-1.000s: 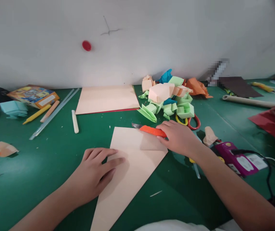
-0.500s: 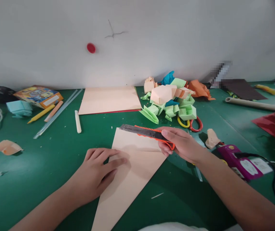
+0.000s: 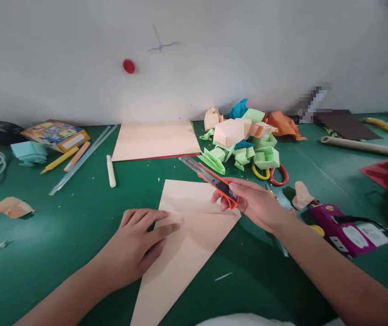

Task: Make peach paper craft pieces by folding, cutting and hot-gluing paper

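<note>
A folded peach paper sheet (image 3: 187, 240) lies on the green table, narrowing toward the near edge. My left hand (image 3: 141, 244) rests on its left side, fingers spread and holding nothing. Above the sheet's upper right part, my right hand (image 3: 248, 199) is wrapped round an orange and black utility knife (image 3: 214, 177). The knife is tilted, its metal end pointing up and to the left, past the top edge of the sheet. A crease runs across the sheet below the knife.
Behind are a flat peach paper stack (image 3: 156, 140) and a heap of folded papers (image 3: 241, 136) beside scissors (image 3: 278, 174). At left lie a white stick (image 3: 111, 171), crayons and a box (image 3: 56, 135); at right, a purple power strip (image 3: 343, 228) with cables.
The knife has lifted away from the sheet's top edge and tilted more steeply, its metal end moving up and to the right. My left hand has stayed in place on the paper.
</note>
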{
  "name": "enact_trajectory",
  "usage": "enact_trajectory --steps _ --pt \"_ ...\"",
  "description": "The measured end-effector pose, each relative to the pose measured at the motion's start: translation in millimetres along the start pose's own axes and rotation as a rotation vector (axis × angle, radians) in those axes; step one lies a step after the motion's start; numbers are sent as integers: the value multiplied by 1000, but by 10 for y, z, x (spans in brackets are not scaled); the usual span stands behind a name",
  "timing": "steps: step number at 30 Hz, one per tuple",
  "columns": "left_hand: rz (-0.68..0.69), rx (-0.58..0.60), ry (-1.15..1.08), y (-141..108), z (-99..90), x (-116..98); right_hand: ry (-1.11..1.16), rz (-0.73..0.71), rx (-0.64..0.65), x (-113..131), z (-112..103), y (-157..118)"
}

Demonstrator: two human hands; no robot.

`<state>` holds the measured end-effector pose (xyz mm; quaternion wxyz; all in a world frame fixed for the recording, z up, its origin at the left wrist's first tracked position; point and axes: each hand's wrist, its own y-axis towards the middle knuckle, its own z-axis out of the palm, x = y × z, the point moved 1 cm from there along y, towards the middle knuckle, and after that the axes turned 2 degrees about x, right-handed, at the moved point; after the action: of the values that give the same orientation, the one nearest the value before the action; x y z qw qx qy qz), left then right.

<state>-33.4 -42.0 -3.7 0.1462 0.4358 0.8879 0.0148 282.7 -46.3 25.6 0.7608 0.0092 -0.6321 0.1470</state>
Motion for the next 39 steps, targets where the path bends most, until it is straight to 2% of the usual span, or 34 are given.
enact_trajectory --steps 5,8,12,17,22,39 --pt "34 0 -5 -3 6 -8 -29 26 -62 -51 -35 10" --pt "58 -11 -15 6 -11 -31 -305 26 -47 -66 5 0" --pt "83 -20 -17 4 -15 -44 -799 -112 21 -81 112 7" --pt "134 -23 4 -21 10 -46 -1017 -217 104 -168 130 42" --pt "106 -17 20 -39 28 -42 -1107 -189 145 -228 104 54" --pt "122 -4 20 -30 8 -37 -1153 -208 149 -246 110 30"
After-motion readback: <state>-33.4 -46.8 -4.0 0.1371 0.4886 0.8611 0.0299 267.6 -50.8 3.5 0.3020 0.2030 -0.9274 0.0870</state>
